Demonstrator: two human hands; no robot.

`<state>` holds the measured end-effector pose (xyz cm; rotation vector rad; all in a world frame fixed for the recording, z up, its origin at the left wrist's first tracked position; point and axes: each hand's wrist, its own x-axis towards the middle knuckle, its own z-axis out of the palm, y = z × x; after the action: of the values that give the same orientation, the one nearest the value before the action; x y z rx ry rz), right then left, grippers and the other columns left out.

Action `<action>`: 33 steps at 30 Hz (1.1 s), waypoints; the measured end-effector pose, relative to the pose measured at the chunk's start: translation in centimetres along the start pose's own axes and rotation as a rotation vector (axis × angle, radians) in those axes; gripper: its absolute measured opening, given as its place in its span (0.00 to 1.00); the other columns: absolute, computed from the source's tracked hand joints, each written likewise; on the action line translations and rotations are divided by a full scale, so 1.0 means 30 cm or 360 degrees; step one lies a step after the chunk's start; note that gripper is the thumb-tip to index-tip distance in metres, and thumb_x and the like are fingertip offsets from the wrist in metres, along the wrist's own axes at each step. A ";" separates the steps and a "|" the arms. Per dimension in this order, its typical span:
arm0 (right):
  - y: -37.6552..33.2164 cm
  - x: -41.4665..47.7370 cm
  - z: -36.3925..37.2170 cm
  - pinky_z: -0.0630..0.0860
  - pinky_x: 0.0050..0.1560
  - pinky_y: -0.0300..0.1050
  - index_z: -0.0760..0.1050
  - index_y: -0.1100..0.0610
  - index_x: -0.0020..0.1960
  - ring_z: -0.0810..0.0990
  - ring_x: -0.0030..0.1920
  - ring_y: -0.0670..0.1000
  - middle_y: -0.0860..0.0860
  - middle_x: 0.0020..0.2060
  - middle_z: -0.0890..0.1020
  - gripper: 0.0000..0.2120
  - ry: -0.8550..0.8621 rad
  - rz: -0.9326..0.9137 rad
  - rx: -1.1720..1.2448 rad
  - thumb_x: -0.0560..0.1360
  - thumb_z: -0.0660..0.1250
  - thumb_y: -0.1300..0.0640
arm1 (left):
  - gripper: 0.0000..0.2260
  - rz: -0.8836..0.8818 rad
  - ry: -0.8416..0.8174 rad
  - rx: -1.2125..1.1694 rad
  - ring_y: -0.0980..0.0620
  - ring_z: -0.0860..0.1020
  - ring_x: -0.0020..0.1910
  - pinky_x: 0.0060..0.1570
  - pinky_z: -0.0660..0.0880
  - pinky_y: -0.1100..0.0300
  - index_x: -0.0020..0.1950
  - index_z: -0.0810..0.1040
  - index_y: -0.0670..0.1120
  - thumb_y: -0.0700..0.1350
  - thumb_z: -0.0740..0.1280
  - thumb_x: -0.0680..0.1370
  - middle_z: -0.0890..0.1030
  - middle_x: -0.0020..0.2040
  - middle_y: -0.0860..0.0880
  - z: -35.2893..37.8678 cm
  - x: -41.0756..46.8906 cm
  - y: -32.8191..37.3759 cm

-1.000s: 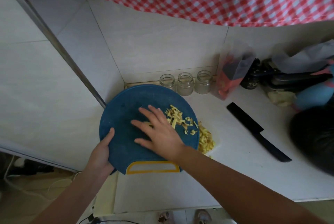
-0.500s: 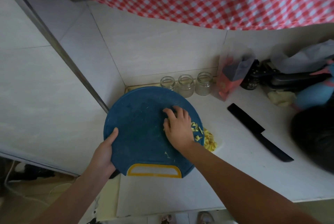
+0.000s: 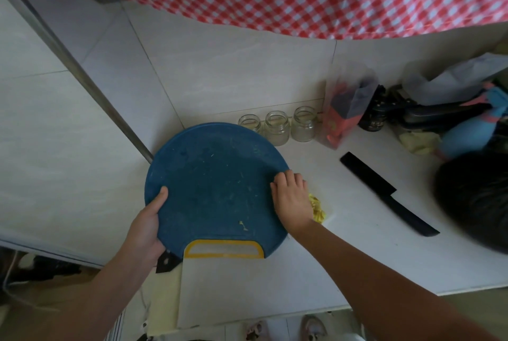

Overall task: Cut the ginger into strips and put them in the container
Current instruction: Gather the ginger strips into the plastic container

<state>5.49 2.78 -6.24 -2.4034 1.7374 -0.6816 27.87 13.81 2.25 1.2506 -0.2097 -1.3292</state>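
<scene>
The left hand [image 3: 145, 226] grips the left rim of the blue cutting board [image 3: 214, 186], thumb on top and fingers hidden underneath. The right hand [image 3: 291, 199] sits at the board's right rim with its fingers bent over the edge; whether they hold any ginger cannot be told. Just beyond that hand, the ginger strips [image 3: 317, 208] lie in a yellow pile on a white surface beside the board. It is unclear whether that surface is the container or the bare counter [image 3: 357, 252]. One stray piece [image 3: 243, 225] clings to the board near its yellow handle. The step in hand looks like the transfer, with the cutting done and the black knife [image 3: 387, 193] lying well apart. The next move likely calls for brushing the stray piece across and off the right rim.
</scene>
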 end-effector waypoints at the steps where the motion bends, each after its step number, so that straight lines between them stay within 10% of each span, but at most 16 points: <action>1: 0.014 -0.006 0.002 0.76 0.39 0.51 0.75 0.59 0.44 0.76 0.38 0.56 0.55 0.40 0.77 0.15 -0.0035 0.0028 -0.0025 0.77 0.52 0.53 | 0.17 0.0007 0.0000 0.0011 0.46 0.79 0.57 0.47 0.80 0.50 0.65 0.74 0.48 0.51 0.61 0.78 0.80 0.59 0.47 -0.005 0.000 0.003; 8: 0.113 -0.036 -0.041 0.66 0.61 0.48 0.70 0.58 0.60 0.71 0.56 0.56 0.55 0.56 0.74 0.12 -0.0461 0.0175 -0.0273 0.79 0.54 0.59 | 0.17 0.0093 -0.0021 0.0090 0.47 0.78 0.59 0.50 0.79 0.50 0.65 0.74 0.49 0.52 0.61 0.78 0.80 0.60 0.48 -0.022 0.004 0.047; 22: 0.284 -0.075 -0.241 0.66 0.33 0.38 0.77 0.54 0.39 0.76 0.39 0.50 0.48 0.36 0.78 0.05 -0.0361 0.0523 0.0419 0.70 0.72 0.62 | 0.15 0.0060 0.0025 -0.0012 0.49 0.81 0.52 0.42 0.81 0.53 0.63 0.75 0.49 0.51 0.62 0.78 0.82 0.56 0.49 0.001 0.009 -0.004; 33: 0.250 -0.248 -0.125 0.72 0.40 0.42 0.79 0.61 0.47 0.79 0.44 0.54 0.54 0.44 0.80 0.12 -0.0810 0.1084 0.0337 0.70 0.73 0.53 | 0.17 0.0009 -0.0001 -0.0048 0.48 0.80 0.54 0.45 0.81 0.50 0.66 0.73 0.49 0.51 0.61 0.79 0.80 0.60 0.49 -0.005 0.016 -0.056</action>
<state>-4.50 7.71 -7.59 -1.5007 1.9301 -0.1310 27.12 13.92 0.66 1.2234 -0.1930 -1.3236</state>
